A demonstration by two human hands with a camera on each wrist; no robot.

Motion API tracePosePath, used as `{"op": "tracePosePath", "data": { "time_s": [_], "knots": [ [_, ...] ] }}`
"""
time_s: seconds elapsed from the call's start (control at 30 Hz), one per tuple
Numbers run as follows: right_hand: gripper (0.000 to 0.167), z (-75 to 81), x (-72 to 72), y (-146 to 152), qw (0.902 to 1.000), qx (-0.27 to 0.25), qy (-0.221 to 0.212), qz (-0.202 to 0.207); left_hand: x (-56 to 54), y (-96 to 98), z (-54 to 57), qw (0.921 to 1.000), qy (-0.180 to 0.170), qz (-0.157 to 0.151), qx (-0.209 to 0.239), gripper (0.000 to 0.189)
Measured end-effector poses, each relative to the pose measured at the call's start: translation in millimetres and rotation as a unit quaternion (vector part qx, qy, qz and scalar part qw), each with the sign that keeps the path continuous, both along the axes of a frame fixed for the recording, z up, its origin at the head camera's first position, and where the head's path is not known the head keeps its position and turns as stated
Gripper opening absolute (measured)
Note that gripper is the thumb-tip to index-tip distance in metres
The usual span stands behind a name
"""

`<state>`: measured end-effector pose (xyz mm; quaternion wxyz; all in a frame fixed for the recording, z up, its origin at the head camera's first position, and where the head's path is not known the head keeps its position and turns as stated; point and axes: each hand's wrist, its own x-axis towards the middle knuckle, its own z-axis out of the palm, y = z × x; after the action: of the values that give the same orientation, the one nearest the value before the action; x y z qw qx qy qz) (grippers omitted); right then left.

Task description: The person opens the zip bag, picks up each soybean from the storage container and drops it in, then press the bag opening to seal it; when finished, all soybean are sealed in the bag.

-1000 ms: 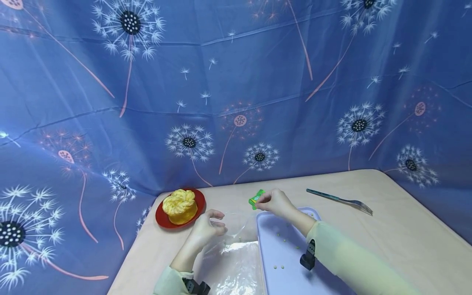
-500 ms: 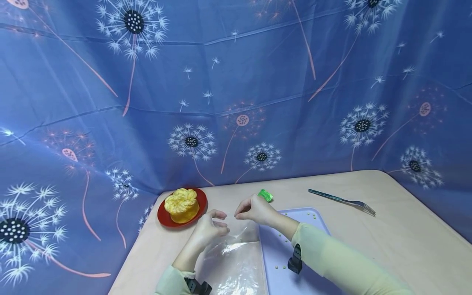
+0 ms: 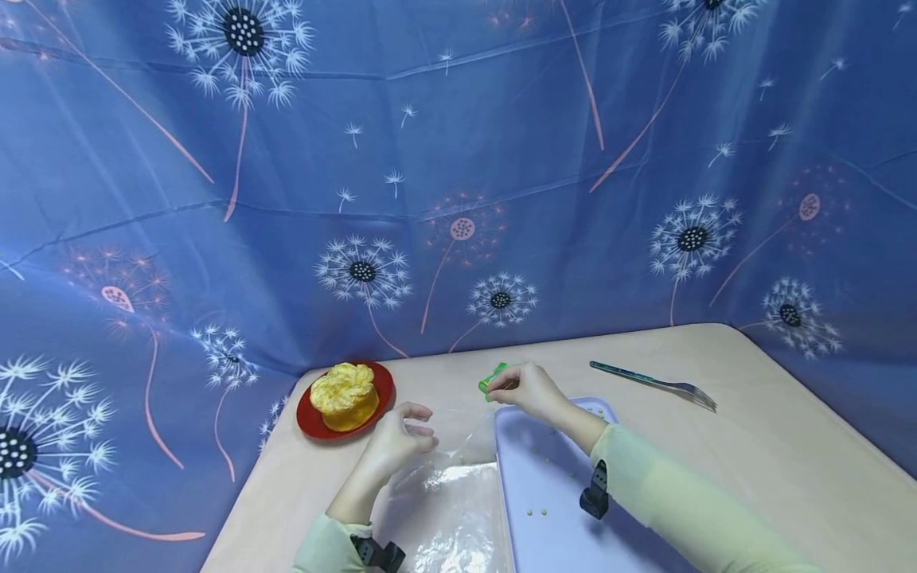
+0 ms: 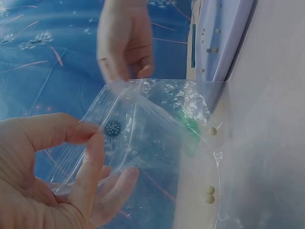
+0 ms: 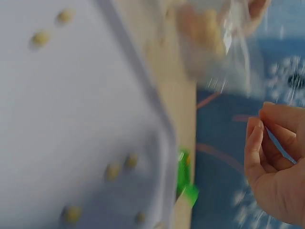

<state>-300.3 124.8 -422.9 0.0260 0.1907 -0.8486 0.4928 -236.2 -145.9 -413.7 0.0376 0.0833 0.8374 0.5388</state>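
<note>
Left hand (image 3: 392, 439): thumb and finger pinching the zip edge of the clear bag (image 4: 155, 138); bag is held up left of the tray. Right hand (image 3: 533, 391): fingertips drawn together near the bag's far end; can't tell if they grip film or nothing. Lilac tray (image 3: 562, 549) on the desk (image 3: 759, 469), pellets (image 5: 41, 38) scattered in it. Green candy (image 5: 183, 171) just past the tray's far edge. Fork (image 3: 648, 380) right of that. Bun (image 3: 345, 398) on red plate (image 3: 306, 423), far left.
</note>
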Motion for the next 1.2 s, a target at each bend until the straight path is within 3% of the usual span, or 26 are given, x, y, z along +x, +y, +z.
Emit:
{"op": "tracePosePath", "data": {
  "time_s": [0.23,0.4,0.87,1.2],
  "knots": [
    [0.007,-30.1,-10.9,45.8,0.9948,0.026,-0.021,-0.096,-1.0,-0.5,-2.4,1.0,-0.002,-0.003,0.009,0.044],
    [0.004,-47.8,-11.5,62.5,0.9885,0.047,-0.047,-0.136,-1.2,-0.6,-3.7,0.9999,-0.001,-0.005,0.011,0.043],
    [0.006,-63.0,-10.0,68.8,0.9817,0.112,-0.015,-0.154,-2.2,-0.4,-3.6,0.9999,-0.002,-0.008,0.013,0.045],
    [0.01,-61.5,-8.0,67.4,0.9825,0.118,0.008,-0.143,-0.2,0.7,-0.8,0.9999,-0.008,-0.003,0.008,0.047]
  ]
}}
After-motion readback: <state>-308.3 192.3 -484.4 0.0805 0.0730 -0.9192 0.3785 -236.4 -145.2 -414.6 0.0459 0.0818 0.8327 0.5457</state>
